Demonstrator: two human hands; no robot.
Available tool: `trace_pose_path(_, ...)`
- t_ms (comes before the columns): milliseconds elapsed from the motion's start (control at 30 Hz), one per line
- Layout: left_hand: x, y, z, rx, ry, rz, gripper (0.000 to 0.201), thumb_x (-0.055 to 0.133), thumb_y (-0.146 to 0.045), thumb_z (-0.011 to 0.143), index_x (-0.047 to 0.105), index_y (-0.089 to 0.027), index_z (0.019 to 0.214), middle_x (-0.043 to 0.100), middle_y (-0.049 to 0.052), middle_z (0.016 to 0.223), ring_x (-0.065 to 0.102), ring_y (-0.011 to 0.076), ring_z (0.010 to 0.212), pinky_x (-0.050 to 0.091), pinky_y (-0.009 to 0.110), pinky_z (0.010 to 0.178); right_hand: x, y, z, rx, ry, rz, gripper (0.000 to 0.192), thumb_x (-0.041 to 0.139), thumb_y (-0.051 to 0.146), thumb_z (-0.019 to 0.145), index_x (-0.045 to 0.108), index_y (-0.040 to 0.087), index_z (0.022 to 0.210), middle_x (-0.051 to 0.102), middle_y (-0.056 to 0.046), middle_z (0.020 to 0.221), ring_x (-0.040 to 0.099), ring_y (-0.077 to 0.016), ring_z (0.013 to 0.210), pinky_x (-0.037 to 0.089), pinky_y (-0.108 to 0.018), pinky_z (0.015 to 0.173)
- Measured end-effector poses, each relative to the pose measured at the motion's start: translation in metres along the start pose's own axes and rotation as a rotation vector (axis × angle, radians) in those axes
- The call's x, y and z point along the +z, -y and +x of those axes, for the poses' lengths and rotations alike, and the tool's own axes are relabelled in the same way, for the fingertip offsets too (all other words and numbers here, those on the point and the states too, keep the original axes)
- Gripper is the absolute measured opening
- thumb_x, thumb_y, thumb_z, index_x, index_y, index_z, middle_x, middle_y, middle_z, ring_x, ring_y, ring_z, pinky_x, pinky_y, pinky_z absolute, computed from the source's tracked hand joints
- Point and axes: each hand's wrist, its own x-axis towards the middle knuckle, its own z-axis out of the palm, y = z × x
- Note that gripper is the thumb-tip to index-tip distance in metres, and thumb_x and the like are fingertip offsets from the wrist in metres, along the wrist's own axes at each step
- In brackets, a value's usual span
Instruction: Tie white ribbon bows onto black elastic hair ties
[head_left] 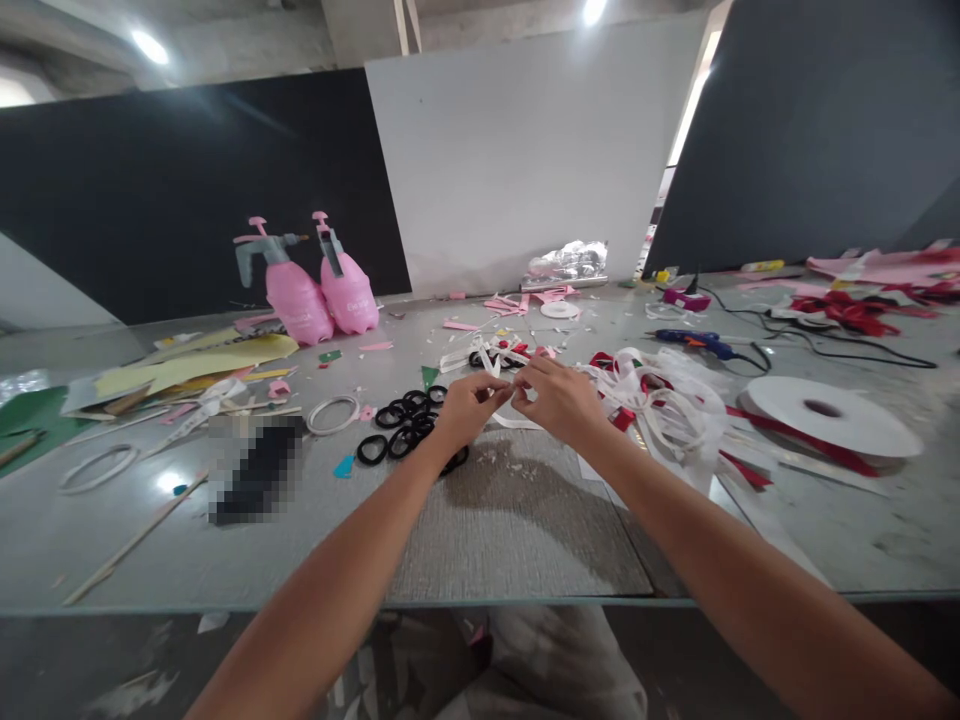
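My left hand (466,408) and my right hand (559,398) meet over the middle of the grey table (225,560), fingertips pinched together on a small piece of white ribbon (512,402). A white strip trails from it down to the table. Just left of my left hand lie several black hair ties (401,425). A heap of white and red ribbon pieces (660,400) sits right of my right hand. A grey textured mat (510,520) lies under my forearms.
Two pink spray bottles (319,290) stand at the back left beside yellow and green paper sheets (187,370). A white ribbon spool (829,415) is on the right, a blue glue gun (697,343) with its cable behind it. White rings and thin sticks lie at the left.
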Motion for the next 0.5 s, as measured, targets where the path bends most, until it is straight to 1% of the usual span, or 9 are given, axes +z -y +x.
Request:
trace_pose_path(100, 0.002, 0.000, 0.001, 0.016, -0.008, -0.013, 0.026, 0.065, -0.041, 0.080, 0.074, -0.017, 0.083, 0.059, 0.001, 0.066, 0.040, 0.0092, 0.056, 0.032, 0.023, 0.054, 0.001, 0.003, 0.001, 0.039, -0.007, 0.004, 0.012, 0.054, 0.019, 0.079, 0.065, 0.019, 0.076, 0.067, -0.006, 0.082, 0.060, -0.0178, 0.077, 0.034, -0.026, 0.059)
trace_pose_path(200, 0.002, -0.001, 0.002, 0.047, -0.014, -0.024, 0.027, 0.064, -0.042, 0.081, 0.074, -0.017, 0.083, 0.061, 0.002, 0.069, 0.043, 0.0098, 0.058, 0.033, 0.024, 0.055, 0.002, 0.001, 0.003, 0.123, -0.002, 0.120, 0.008, 0.056, 0.019, 0.075, 0.064, 0.020, 0.074, 0.066, -0.003, 0.078, 0.056, -0.0151, 0.068, 0.034, -0.025, 0.059)
trace_pose_path(267, 0.000, -0.002, 0.002, 0.053, -0.020, -0.029, 0.027, 0.064, -0.042, 0.081, 0.073, -0.017, 0.082, 0.062, 0.002, 0.071, 0.045, 0.0103, 0.060, 0.035, 0.023, 0.057, 0.003, -0.009, 0.004, 0.169, -0.007, 0.210, 0.007, 0.056, 0.018, 0.072, 0.062, 0.019, 0.073, 0.064, -0.002, 0.076, 0.054, -0.0139, 0.064, 0.035, -0.025, 0.058)
trace_pose_path(333, -0.003, -0.002, 0.002, 0.038, -0.029, -0.044, 0.027, 0.064, -0.043, 0.081, 0.072, -0.017, 0.082, 0.062, 0.002, 0.072, 0.046, 0.0100, 0.060, 0.036, 0.023, 0.057, 0.003, -0.023, 0.004, 0.232, -0.042, 0.286, 0.006, 0.055, 0.018, 0.070, 0.060, 0.019, 0.071, 0.063, -0.002, 0.073, 0.053, -0.0137, 0.062, 0.036, -0.025, 0.059)
trace_pose_path(400, -0.005, -0.002, 0.002, 0.013, -0.037, -0.067, 0.029, 0.064, -0.045, 0.081, 0.071, -0.016, 0.082, 0.060, 0.000, 0.069, 0.044, 0.0092, 0.057, 0.035, 0.023, 0.055, 0.002, -0.039, 0.003, 0.348, -0.087, 0.352, 0.005, 0.055, 0.021, 0.071, 0.058, 0.019, 0.068, 0.059, -0.001, 0.064, 0.053, -0.0141, 0.058, 0.036, -0.025, 0.057)
trace_pose_path(467, -0.006, -0.002, 0.002, -0.011, -0.034, -0.089, 0.031, 0.063, -0.046, 0.082, 0.070, -0.016, 0.083, 0.055, -0.001, 0.063, 0.041, 0.0085, 0.054, 0.033, 0.022, 0.053, 0.002, -0.050, 0.003, 0.473, -0.087, 0.445, 0.012, 0.049, 0.024, 0.075, 0.054, 0.020, 0.065, 0.054, 0.001, 0.056, 0.049, -0.0136, 0.052, 0.034, -0.025, 0.053)
trace_pose_path(500, -0.006, -0.002, 0.002, -0.020, -0.030, -0.099, 0.031, 0.063, -0.046, 0.082, 0.069, -0.016, 0.083, 0.052, -0.002, 0.060, 0.040, 0.0083, 0.053, 0.033, 0.022, 0.052, 0.003, -0.053, 0.002, 0.508, -0.079, 0.496, 0.015, 0.046, 0.024, 0.077, 0.051, 0.020, 0.064, 0.053, 0.001, 0.054, 0.049, -0.0135, 0.051, 0.033, -0.025, 0.051)
